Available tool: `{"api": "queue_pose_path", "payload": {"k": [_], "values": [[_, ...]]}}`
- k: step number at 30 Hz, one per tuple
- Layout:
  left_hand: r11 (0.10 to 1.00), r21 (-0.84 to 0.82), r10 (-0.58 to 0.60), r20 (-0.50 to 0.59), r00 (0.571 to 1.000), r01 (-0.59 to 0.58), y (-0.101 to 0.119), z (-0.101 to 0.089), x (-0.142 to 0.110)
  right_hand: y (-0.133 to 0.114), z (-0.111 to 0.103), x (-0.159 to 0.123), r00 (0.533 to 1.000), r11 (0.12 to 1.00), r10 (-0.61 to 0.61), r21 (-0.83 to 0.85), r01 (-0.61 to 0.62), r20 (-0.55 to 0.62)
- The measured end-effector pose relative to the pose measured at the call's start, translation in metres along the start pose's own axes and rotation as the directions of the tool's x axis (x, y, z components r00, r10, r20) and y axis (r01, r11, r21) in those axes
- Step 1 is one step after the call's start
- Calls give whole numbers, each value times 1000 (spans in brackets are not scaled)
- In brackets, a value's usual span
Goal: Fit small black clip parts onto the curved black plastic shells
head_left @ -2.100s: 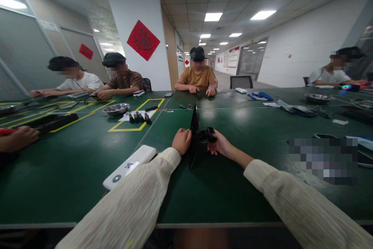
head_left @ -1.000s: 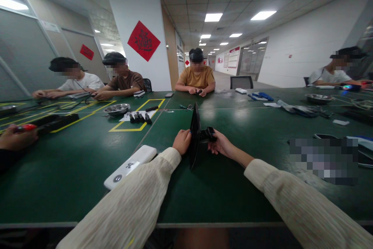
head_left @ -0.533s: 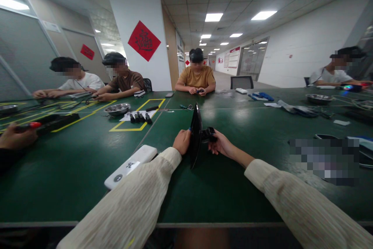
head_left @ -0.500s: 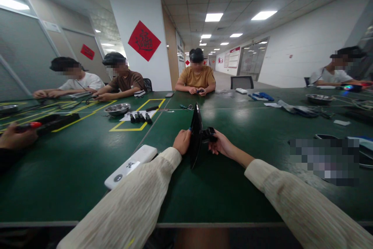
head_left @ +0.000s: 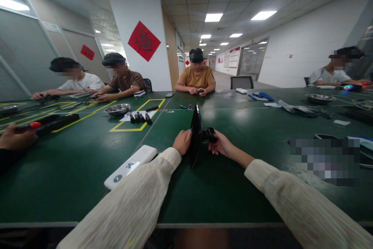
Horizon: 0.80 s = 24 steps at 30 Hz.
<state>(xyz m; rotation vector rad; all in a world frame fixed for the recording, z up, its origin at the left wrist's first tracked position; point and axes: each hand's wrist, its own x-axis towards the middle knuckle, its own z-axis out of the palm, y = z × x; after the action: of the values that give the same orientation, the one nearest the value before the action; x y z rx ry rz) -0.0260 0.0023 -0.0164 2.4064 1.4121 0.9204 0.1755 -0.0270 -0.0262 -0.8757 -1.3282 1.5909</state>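
Note:
A thin, glossy black panel (head_left: pixel 196 144) stands nearly upright in front of me, seen almost edge-on. Its exact kind does not show. My left hand (head_left: pixel 182 142) grips the panel's left side, the thumb near a small blue spot. From the panel's right face juts a black bracket-like mount (head_left: pixel 207 135). The fingers of my right hand (head_left: pixel 222 143) are closed around the outer end of that mount. To the left of my left forearm lies a white power-bank-like device (head_left: pixel 131 166) with a handwritten label.
A metal bowl (head_left: pixel 117 110) and several black cylindrical parts (head_left: pixel 140 117) sit at the left. Further left, another person's hand (head_left: pixel 17 136) holds a red-tipped tool. Cloths (head_left: pixel 297 108) and a second bowl (head_left: pixel 319 98) lie at the right. Other people sit around the green table (head_left: pixel 233 190).
Almost nothing differs. Both hands hold the panel and its mount in the same place, with only slight finger movement.

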Motion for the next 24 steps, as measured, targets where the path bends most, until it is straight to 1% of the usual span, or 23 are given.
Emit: {"api": "queue_pose_path", "payload": {"k": [6, 18, 24], "values": [[1000, 21, 9, 10, 1000, -9, 0, 0, 1, -1, 2, -2, 1000, 999, -22, -35, 22, -4], [1000, 12, 1, 26, 1000, -1, 0, -1, 1, -2, 3, -1, 1000, 998, -14, -56, 14, -7], [1000, 2, -2, 30, 1000, 2, 2, -2, 0, 1, 0, -2, 998, 998, -54, -33, 55, 43]]}}
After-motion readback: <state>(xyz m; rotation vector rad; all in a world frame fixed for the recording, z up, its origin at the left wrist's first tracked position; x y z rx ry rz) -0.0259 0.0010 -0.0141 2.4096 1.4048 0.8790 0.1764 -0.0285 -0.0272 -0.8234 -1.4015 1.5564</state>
